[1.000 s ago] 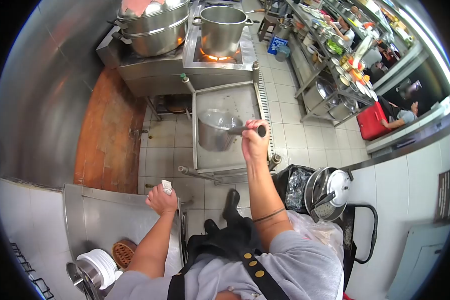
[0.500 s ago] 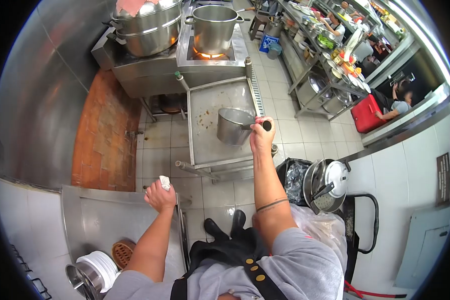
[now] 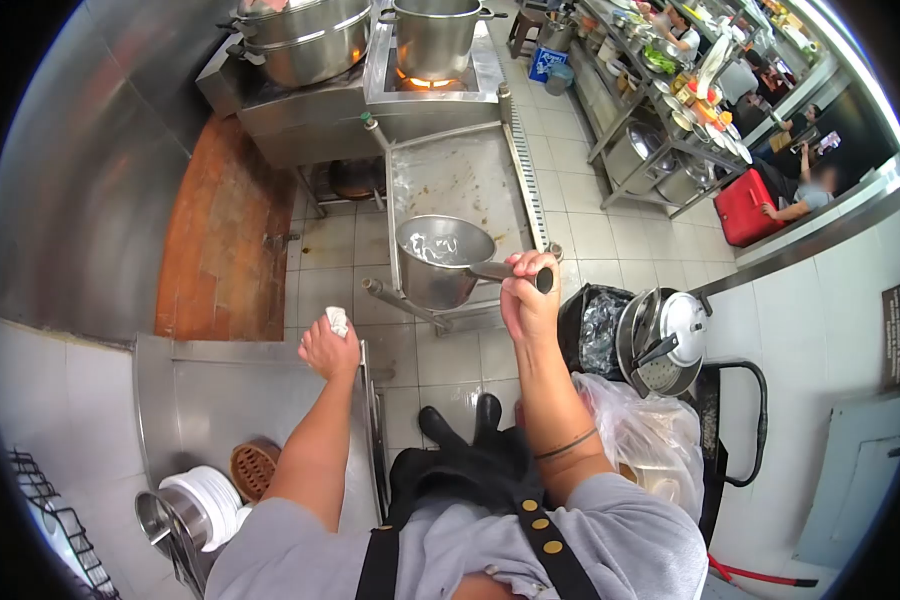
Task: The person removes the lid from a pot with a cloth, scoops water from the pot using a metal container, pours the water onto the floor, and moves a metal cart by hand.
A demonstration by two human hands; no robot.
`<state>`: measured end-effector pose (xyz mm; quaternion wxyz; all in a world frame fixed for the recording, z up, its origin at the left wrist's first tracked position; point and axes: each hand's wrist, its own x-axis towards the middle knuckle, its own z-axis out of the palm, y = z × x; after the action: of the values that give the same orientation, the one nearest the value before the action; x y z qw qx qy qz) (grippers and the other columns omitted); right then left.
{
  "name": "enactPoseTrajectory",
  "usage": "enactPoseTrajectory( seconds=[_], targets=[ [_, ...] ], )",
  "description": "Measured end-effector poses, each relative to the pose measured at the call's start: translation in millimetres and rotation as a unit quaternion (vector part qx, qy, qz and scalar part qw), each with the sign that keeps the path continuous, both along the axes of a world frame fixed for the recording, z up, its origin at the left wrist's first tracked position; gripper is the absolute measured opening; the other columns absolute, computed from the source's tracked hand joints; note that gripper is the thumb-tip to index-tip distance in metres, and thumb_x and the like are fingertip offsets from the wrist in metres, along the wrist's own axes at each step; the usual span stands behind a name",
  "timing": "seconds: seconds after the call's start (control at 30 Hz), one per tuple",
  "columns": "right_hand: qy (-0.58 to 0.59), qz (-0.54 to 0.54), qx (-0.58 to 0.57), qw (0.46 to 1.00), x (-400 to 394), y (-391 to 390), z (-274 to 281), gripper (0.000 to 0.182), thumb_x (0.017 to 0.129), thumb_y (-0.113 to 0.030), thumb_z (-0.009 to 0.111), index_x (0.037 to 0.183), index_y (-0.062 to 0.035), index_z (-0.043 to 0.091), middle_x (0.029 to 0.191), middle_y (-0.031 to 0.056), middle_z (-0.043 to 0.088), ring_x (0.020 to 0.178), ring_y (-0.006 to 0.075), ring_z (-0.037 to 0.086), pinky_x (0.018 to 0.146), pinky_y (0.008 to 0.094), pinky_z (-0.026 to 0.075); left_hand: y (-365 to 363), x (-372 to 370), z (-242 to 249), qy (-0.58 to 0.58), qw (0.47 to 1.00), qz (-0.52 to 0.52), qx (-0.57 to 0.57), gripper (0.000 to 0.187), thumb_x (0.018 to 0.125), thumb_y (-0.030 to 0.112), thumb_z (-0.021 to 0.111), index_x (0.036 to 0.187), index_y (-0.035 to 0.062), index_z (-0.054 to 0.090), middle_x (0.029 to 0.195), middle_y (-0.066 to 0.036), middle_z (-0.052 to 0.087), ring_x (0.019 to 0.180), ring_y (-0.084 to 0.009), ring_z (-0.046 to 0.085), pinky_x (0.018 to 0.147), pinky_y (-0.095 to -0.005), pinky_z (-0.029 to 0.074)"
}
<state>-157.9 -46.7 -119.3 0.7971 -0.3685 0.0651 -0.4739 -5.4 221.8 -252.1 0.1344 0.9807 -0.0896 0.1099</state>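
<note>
A deep metal pot [image 3: 435,285] with a long handle hangs over the near left part of a metal-framed cart [image 3: 460,170]; shiny liquid shows inside it. My right hand [image 3: 530,300] is wrapped round the end of the pot's handle. At the left, my left hand [image 3: 330,348] is closed on a crumpled white cloth [image 3: 337,320], above the edge of a steel counter [image 3: 240,375]. Small brown bits and streaks lie on the cart's top.
A large pot [image 3: 435,40] stands over a lit flame, beside a stacked steamer [image 3: 310,45]. At the right are a black-lined bin [image 3: 598,335], stacked pans with a lid [image 3: 682,325] and a red container [image 3: 745,208]. A person [image 3: 810,195] is beyond it.
My right hand has brought the pot toward me and to the left, from over the middle of the cart. The view has shifted slightly; my left hand still holds the cloth.
</note>
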Motion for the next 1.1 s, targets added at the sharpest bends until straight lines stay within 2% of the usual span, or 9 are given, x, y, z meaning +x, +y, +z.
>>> enactPoseTrajectory(
  seconds=[0.1, 0.17, 0.2, 0.33, 0.53, 0.73, 0.93, 1.03, 1.1],
  targets=[
    [0.021, 0.04, -0.008, 0.999, -28.8, 23.1, 6.0, 0.042, 0.058, 0.023, 0.054, 0.084, -0.0096, 0.051, 0.087, 0.0035, 0.053, 0.09, 0.0186, 0.052, 0.096, 0.0342, 0.04, 9.9, -4.0, -3.5, -0.002, 1.0, -0.003, -0.01, 0.038, 0.081, 0.039, 0.067, 0.107, 0.0123, 0.062, 0.104, -0.006, 0.061, 0.109, -0.0267, 0.053, 0.095, -0.0464, 0.035],
    [0.033, 0.06, -0.021, 0.997, -53.0, 32.4, 1.4, 0.041, 0.059, 0.023, 0.054, 0.083, -0.0096, 0.051, 0.086, 0.0034, 0.053, 0.092, 0.0195, 0.051, 0.094, 0.0342, 0.04, 23.4, -12.3, -2.3, 0.005, 0.997, -0.076, -0.027, 0.041, 0.083, 0.033, 0.069, 0.116, 0.0095, 0.059, 0.115, -0.008, 0.059, 0.113, -0.0297, 0.051, 0.095, -0.0472, 0.036],
    [0.047, 0.09, -0.033, 0.994, -65.4, 34.4, -3.4, 0.04, 0.059, 0.022, 0.055, 0.084, -0.0095, 0.051, 0.086, 0.0034, 0.053, 0.092, 0.0199, 0.051, 0.094, 0.0342, 0.04, 28.5, -22.6, -1.8, 0.026, 0.995, -0.084, -0.046, 0.047, 0.082, 0.026, 0.071, 0.123, 0.01, 0.056, 0.13, -0.008, 0.053, 0.125, -0.0312, 0.046, 0.102, -0.0496, 0.033],
    [0.089, 0.136, -0.042, 0.986, -113.8, 40.2, -33.6, 0.035, 0.063, 0.016, 0.059, 0.084, -0.0108, 0.051, 0.086, 0.0031, 0.053, 0.095, 0.0207, 0.05, 0.096, 0.0348, 0.039, 36.7, -86.2, -0.6, 0.059, 0.992, -0.098, -0.051, 0.062, 0.078, 0.018, 0.073, 0.135, 0.0116, 0.05, 0.154, -0.009, 0.033, 0.143, -0.0335, 0.028, 0.114, -0.0535, 0.023],
    [0.132, 0.102, 0.035, 0.985, -157.6, 43.8, -122.6, 0.034, 0.061, 0.019, 0.053, 0.082, -0.0077, 0.052, 0.083, 0.0048, 0.053, 0.087, 0.0202, 0.052, 0.095, 0.0367, 0.04, 33.2, -102.7, -3.7, 0.048, 0.991, -0.126, 0.018, 0.068, 0.073, 0.009, 0.071, 0.136, 0.0131, 0.048, 0.154, -0.011, 0.03, 0.144, -0.0343, 0.027, 0.112, -0.0578, 0.024],
    [0.15, -0.051, 0.231, 0.96, -132.8, -37.9, -252.5, 0.043, 0.062, 0.023, 0.053, 0.089, -0.0102, 0.054, 0.088, 0.005, 0.054, 0.094, 0.0216, 0.055, 0.073, 0.0284, 0.049, 26.3, -102.0, -6.6, 0.021, 0.99, -0.135, 0.043, 0.069, 0.072, 0.001, 0.07, 0.136, 0.0129, 0.047, 0.152, -0.011, 0.032, 0.142, -0.0344, 0.029, 0.111, -0.0553, 0.025],
    [0.177, -0.111, 0.213, 0.954, -109.6, -93.5, -273.8, 0.041, 0.062, 0.022, 0.057, 0.089, -0.0089, 0.054, 0.086, 0.004, 0.055, 0.088, 0.0176, 0.056, 0.066, 0.0274, 0.049, 23.8, -101.0, -8.2, 0.014, 0.989, -0.142, 0.049, 0.068, 0.072, 0.0, 0.07, 0.135, 0.0129, 0.047, 0.151, -0.011, 0.032, 0.141, -0.0336, 0.029, 0.11, -0.0541, 0.026],
    [0.167, -0.105, 0.123, 0.973, -118.5, -90.9, -261.2, 0.037, 0.06, 0.02, 0.062, 0.083, -0.008, 0.055, 0.088, 0.003, 0.056, 0.097, 0.0228, 0.058, 0.086, 0.0346, 0.048, 24.2, -100.5, -9.4, 0.011, 0.988, -0.143, 0.048, 0.068, 0.073, 0.0, 0.071, 0.135, 0.0128, 0.047, 0.15, -0.01, 0.033, 0.141, -0.0333, 0.03, 0.11, -0.054, 0.026],
    [0.173, -0.1, 0.083, 0.976, -128.3, -79.2, -249.6, 0.035, 0.061, 0.019, 0.063, 0.081, -0.0079, 0.056, 0.088, 0.0032, 0.057, 0.101, 0.024, 0.058, 0.091, 0.0364, 0.046, 23.7, -100.2, -8.0, 0.01, 0.988, -0.145, 0.046, 0.069, 0.072, 0.0, 0.071, 0.135, 0.0129, 0.047, 0.15, -0.01, 0.033, 0.141, -0.033, 0.029, 0.11, -0.0539, 0.027]
  ],
)
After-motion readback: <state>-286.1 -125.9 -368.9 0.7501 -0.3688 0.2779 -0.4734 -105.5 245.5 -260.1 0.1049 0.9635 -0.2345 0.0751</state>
